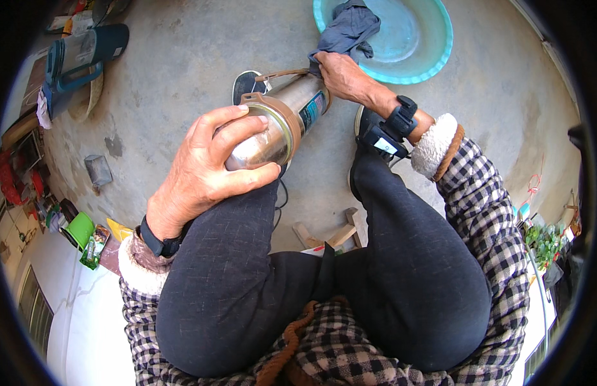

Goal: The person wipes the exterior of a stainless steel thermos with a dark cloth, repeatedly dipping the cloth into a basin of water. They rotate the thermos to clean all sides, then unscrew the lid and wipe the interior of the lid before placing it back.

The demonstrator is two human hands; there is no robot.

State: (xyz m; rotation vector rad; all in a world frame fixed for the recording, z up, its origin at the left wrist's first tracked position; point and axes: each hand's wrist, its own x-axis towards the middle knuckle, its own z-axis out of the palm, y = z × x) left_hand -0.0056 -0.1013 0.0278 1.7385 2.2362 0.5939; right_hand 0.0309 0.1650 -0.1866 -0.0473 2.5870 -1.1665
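Between my knees a stainless-steel insulated flask [291, 96] lies tilted, one end towards me and the other pointing away to the right. It has a brown plastic collar, a brown strap handle and a label with writing. My left hand [202, 159] is spread over the near rounded metal end, thumb and fingers gripping it. At the far end, my right hand [344, 77] holds a bunched dark grey cloth [349, 29] against the flask. The cloth's loose part hangs over the rim of a turquoise plastic basin [400, 43]. My right fingertips are partly hidden by the cloth.
A blue container with a handle [79, 72] stands at the upper left. A small grey block-like object [98, 170] lies on the concrete floor. A green tub [80, 230] is at the left, wooden pieces [342, 236] below my knees, a leafy plant [542, 243] at the right.
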